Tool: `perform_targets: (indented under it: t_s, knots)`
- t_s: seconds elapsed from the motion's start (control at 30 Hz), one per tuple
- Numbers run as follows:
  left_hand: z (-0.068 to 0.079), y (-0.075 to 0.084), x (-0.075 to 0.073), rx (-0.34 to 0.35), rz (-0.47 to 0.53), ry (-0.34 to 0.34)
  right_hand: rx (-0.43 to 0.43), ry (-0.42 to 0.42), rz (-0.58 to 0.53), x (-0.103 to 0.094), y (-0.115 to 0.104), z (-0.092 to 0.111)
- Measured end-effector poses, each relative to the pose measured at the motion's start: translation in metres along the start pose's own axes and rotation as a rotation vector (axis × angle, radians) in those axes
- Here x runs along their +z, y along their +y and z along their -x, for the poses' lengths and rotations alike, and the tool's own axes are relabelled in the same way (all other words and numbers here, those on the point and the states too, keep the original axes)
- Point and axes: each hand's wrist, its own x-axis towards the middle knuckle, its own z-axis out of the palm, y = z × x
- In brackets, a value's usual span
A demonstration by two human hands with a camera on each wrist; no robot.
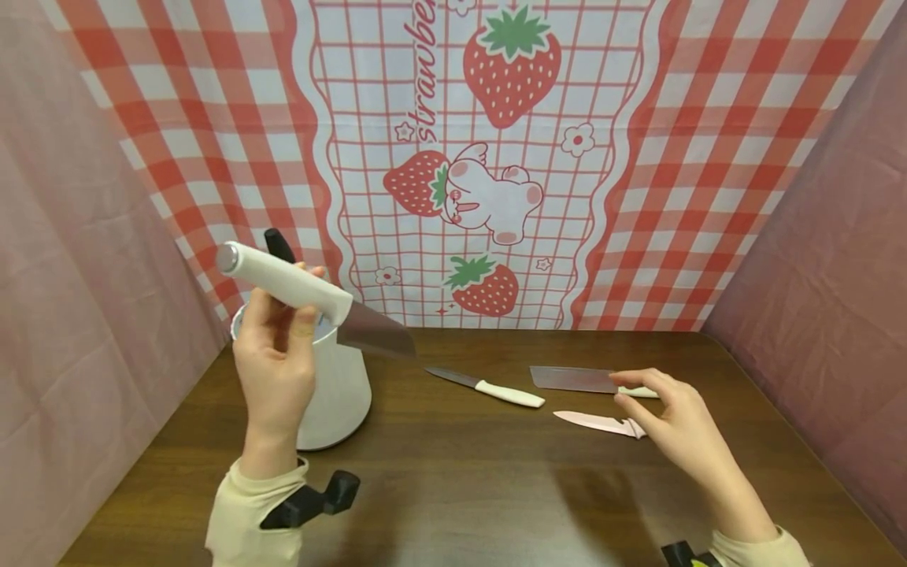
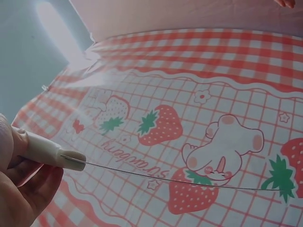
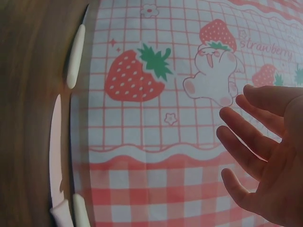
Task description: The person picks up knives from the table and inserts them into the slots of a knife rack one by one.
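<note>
My left hand grips the white handle of a kitchen knife, raised in front of a white knife holder. Its broad blade points right and slightly down; the left wrist view shows this blade edge-on. Over the right of the table is my right hand, with nothing in its relaxed, spread fingers. Below and beside that hand lie a cleaver with a pale handle and a pink knife, whose handle is partly hidden. A smaller white-handled knife lies mid-table.
A black handle sticks up behind the raised knife, by the holder's mouth. The dark wooden table ends at a strawberry-patterned cloth at the back. Pink curtains flank both sides.
</note>
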Motion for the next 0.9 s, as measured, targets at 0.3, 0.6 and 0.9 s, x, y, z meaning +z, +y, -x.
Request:
perform_targets:
  t_s: [0.3,0.6,0.9]
  knots:
    - [-0.002,0.007,-0.005,0.041,-0.070,0.067,-0.006,0.002,0.039,-0.001,0.009,0.008]
    - [-0.006,0.009,-0.008,0.082,-0.011,0.131,-0.004,0.012,0.062,0.000,0.016,0.012]
    - [-0.008,0.014,-0.010,0.106,-0.019,0.210,-0.005,-0.016,0.050,-0.001,0.020,0.016]
